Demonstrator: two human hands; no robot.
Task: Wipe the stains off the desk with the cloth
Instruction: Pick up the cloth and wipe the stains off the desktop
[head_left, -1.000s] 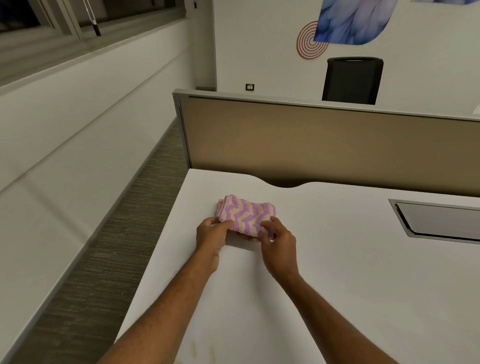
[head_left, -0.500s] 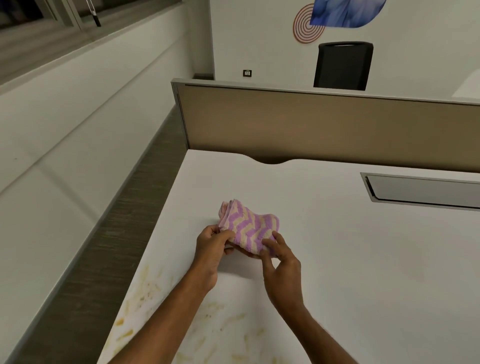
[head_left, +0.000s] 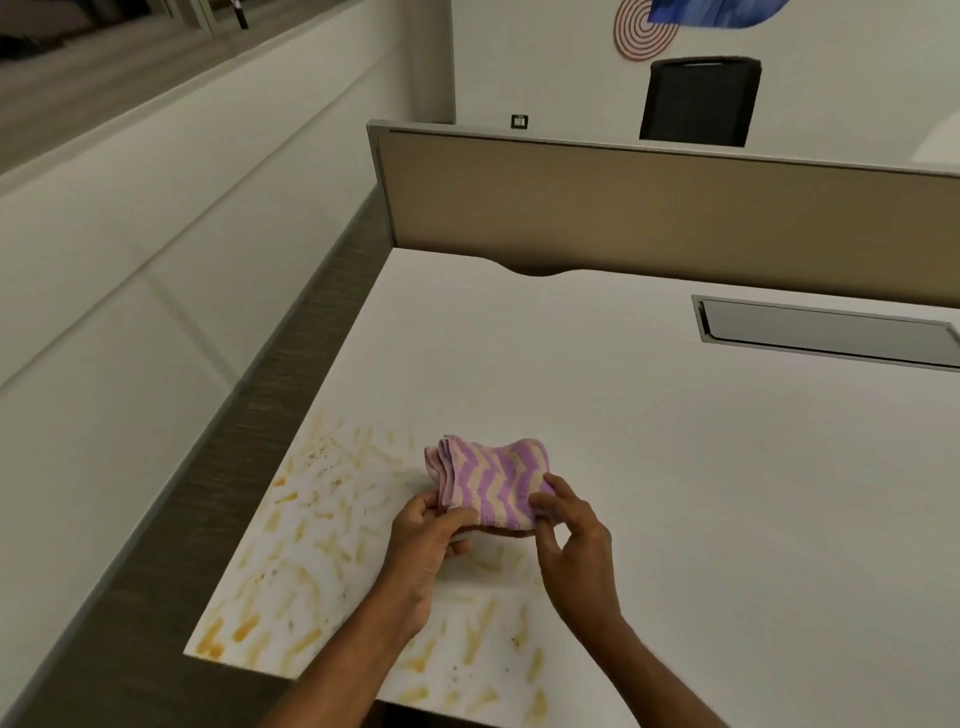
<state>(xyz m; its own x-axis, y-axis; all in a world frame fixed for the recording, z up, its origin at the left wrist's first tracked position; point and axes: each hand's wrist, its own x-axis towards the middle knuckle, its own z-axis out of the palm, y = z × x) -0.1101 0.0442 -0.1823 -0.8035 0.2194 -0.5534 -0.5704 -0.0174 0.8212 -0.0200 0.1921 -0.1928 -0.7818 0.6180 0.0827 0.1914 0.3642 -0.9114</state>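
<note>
Since a second ago we have drawn the cloth back toward us from the clean part of the desk, and it now sits at the far right edge of the stains. Our view has dipped too, so far more of the stained corner shows than before.

We hold the folded cloth, pink and cream with purple zigzags, in both hands. Our left hand pinches its near left edge between the thumb and curled fingers. Our right hand pinches its near right corner between the thumb and forefinger, with the other fingers loosely bent beneath. The near edge of the cloth is raised a little, with a shadow under it; we cannot tell whether the far edge rests on the desk.

Yellow-orange streaks and small dark specks cover the near left corner of the white desk, running under and between our forearms. A beige partition stands along the far edge, and a grey recessed hatch lies in the desk at the right. Behind the partition stands a black chair. A strip of dark carpet runs along the left side of the desk.
</note>
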